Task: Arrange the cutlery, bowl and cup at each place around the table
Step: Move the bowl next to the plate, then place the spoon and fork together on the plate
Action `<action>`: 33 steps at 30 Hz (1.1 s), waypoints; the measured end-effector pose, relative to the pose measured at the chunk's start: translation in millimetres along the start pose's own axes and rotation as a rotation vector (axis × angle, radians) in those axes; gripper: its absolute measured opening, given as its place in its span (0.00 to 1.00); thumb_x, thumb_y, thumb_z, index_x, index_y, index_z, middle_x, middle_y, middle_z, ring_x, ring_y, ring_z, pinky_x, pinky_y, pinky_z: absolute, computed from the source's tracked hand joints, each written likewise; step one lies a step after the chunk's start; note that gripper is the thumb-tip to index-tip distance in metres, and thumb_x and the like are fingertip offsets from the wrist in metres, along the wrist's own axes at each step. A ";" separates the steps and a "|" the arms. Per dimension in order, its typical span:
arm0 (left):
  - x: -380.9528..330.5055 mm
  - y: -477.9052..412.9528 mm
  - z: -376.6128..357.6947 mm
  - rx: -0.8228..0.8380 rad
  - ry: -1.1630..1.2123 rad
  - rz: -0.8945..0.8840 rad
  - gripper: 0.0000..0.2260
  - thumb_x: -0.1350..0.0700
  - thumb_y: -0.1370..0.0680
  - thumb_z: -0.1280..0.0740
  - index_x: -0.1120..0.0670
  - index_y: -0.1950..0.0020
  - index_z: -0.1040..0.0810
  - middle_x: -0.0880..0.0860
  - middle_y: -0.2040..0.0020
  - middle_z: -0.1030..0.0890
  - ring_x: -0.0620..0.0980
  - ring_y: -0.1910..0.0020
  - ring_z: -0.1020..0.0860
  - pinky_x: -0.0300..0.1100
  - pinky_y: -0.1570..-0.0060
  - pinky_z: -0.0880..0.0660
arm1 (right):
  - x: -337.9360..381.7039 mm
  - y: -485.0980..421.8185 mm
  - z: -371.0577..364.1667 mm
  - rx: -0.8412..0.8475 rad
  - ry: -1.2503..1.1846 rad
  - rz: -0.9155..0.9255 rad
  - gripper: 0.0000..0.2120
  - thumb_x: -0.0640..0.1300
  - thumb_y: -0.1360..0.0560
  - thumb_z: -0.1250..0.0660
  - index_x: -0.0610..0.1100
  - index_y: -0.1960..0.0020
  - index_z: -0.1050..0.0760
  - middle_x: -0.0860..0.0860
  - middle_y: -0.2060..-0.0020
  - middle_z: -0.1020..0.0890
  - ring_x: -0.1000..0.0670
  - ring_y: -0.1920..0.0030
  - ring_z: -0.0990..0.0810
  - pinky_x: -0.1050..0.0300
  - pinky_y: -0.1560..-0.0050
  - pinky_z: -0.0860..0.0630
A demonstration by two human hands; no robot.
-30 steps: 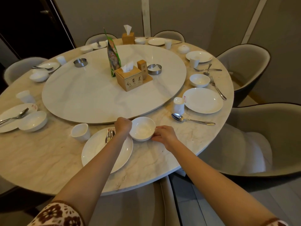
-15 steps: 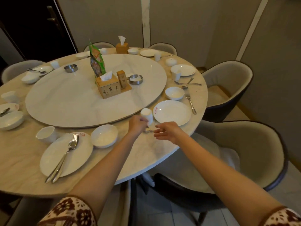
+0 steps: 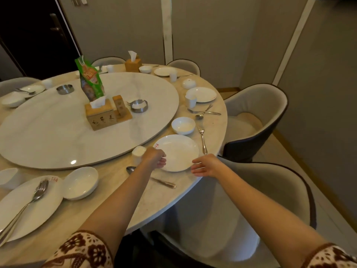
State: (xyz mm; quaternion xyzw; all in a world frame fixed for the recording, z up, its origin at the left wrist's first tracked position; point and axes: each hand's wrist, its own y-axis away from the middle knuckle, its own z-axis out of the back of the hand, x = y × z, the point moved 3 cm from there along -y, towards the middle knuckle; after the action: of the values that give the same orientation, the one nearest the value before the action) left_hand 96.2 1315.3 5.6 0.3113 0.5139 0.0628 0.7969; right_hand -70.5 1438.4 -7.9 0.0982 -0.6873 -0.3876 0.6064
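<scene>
Fingers of the left hand curl at the plate's left rim; whether they grip it, I cannot tell. The right hand holds loosely straight fingers by the near-right rim. The cup stands just behind the left knuckles, the spoon lies under that wrist, and the fork and bowl lie beyond the right fingertips.

On the near side of the turntable, the left hand covers part of the white cup and its forearm hides the middle of the spoon. Whether its fingers grip the plate cannot be told. The plate's red mark is too small to read. To the turntable's near left, a second plate, its cutlery and a second cup run off the edge. On the turntable, the green bag is blurred.
</scene>
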 end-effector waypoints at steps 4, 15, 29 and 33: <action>-51.2 -21.3 -30.4 -0.069 -0.171 -0.180 0.08 0.64 0.24 0.35 0.65 0.48 0.23 0.59 0.62 0.22 0.53 0.68 0.24 0.42 0.67 0.27 | 45.3 -31.0 33.9 -0.165 0.394 0.107 0.15 0.35 0.23 0.37 0.31 0.37 0.27 0.32 0.51 0.19 0.38 0.54 0.17 0.49 0.50 0.19; -22.6 -38.9 -44.1 -0.454 -0.456 -0.513 0.10 0.62 0.24 0.37 0.54 0.46 0.20 0.53 0.51 0.19 0.53 0.51 0.22 0.45 0.49 0.25 | 73.8 -124.7 63.5 -0.388 0.738 0.316 0.10 0.40 0.22 0.40 0.40 0.41 0.26 0.42 0.44 0.22 0.42 0.49 0.22 0.51 0.52 0.26; 52.6 24.0 -42.8 -0.940 -0.306 0.102 0.20 0.61 0.25 0.33 0.60 0.34 0.33 0.59 0.39 0.27 0.54 0.44 0.24 0.41 0.52 0.26 | 94.2 -155.8 73.9 -0.228 0.691 0.294 0.16 0.36 0.23 0.38 0.37 0.36 0.28 0.39 0.39 0.23 0.38 0.40 0.23 0.48 0.44 0.25; 51.7 20.0 -33.7 -0.928 -0.152 0.231 0.11 0.63 0.26 0.32 0.63 0.44 0.26 0.61 0.46 0.21 0.58 0.47 0.21 0.43 0.56 0.25 | 93.9 -160.7 78.1 -0.152 0.537 0.194 0.15 0.34 0.27 0.35 0.38 0.40 0.25 0.39 0.46 0.21 0.37 0.51 0.18 0.43 0.52 0.18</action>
State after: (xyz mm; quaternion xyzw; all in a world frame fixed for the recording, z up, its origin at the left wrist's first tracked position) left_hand 95.6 1367.5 -32.8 -0.0183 0.3343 0.3504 0.8747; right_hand -218.4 1304.6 -38.7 0.0853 -0.4774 -0.3384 0.8064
